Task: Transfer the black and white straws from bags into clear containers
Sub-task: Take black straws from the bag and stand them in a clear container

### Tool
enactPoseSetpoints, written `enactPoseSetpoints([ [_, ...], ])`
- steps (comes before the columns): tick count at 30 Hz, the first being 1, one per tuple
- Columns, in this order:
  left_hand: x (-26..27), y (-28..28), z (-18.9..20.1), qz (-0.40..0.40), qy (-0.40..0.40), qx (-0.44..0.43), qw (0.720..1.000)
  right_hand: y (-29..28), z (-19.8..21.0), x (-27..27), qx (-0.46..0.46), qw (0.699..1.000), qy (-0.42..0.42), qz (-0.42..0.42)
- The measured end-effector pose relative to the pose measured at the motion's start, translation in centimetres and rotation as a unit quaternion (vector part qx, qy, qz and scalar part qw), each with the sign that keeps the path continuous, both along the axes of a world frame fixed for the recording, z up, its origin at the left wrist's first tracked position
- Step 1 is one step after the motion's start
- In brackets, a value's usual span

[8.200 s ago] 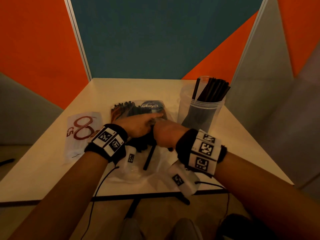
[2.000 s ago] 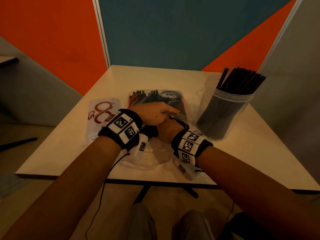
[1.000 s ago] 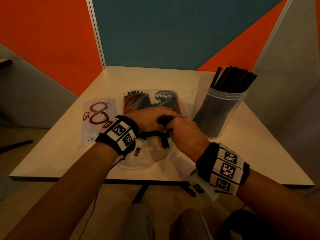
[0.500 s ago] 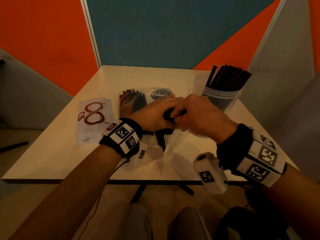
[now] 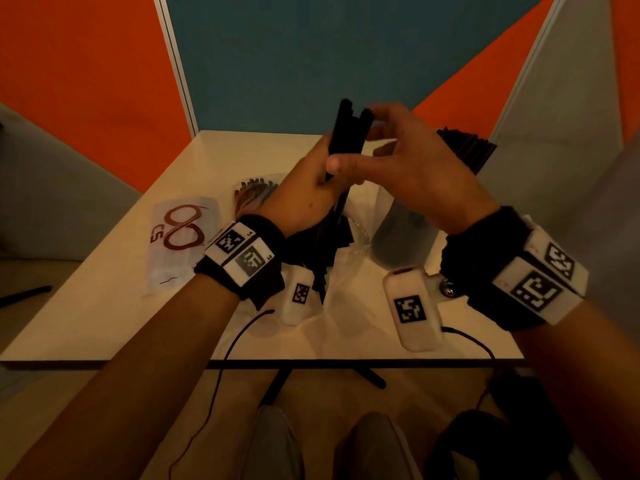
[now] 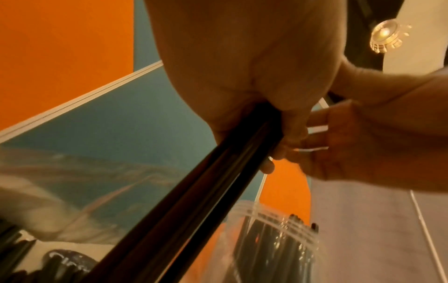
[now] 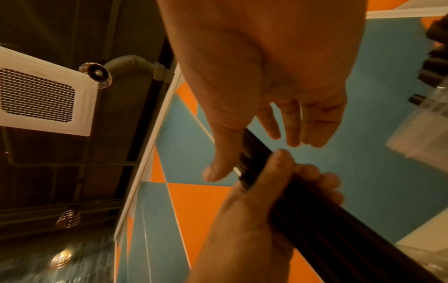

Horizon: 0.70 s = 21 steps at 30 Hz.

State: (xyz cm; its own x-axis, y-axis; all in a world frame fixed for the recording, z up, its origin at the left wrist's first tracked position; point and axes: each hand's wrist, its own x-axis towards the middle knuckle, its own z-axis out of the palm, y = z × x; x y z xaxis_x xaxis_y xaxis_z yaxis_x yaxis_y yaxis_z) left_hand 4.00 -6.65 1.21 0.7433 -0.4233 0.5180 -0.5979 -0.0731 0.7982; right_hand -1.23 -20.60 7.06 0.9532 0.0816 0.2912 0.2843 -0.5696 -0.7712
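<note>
My left hand [image 5: 320, 168] grips a bundle of black straws [image 5: 348, 133] and holds it upright above the table. In the left wrist view the bundle [image 6: 194, 191] runs down from the closed fist [image 6: 266, 124]. My right hand [image 5: 381, 140] hovers at the bundle's top, thumb on one side and straight fingers [image 7: 290, 124] on the other, fingertips touching the tips. A clear plastic bag of black straws [image 5: 252, 192] lies under my left wrist. The clear container [image 5: 401, 237] of black straws [image 5: 464, 143] stands behind my right hand.
A flat bag with a red "GS 8" logo [image 5: 180, 230] lies at the left of the pale table [image 5: 104, 306]. Orange, teal and grey partition panels close off the table's far and right sides. Wrist-camera cables hang over the front edge.
Both hands were low on the bag half a second ago. My left hand has since lifted a bundle of black straws up out of it, and my right hand has risen to the bundle's top.
</note>
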Motion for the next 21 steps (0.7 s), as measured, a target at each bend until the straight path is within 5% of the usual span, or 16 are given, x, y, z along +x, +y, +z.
enactPoseSetpoints([
  [8,-0.5,-0.4,0.8,0.011,0.104,-0.145,0.984,-0.1,-6.1,1.7,0.108,0.980,0.136,0.101],
  [15,-0.8,-1.8,-1.0,0.019,0.144,-0.117,0.982,1.3,-10.6,1.5,0.143,0.980,0.099,0.094],
  [21,-1.1,-2.2,-0.6,0.019,0.130,-0.126,0.983,1.3,-10.0,1.4,0.191,0.974,0.063,0.104],
])
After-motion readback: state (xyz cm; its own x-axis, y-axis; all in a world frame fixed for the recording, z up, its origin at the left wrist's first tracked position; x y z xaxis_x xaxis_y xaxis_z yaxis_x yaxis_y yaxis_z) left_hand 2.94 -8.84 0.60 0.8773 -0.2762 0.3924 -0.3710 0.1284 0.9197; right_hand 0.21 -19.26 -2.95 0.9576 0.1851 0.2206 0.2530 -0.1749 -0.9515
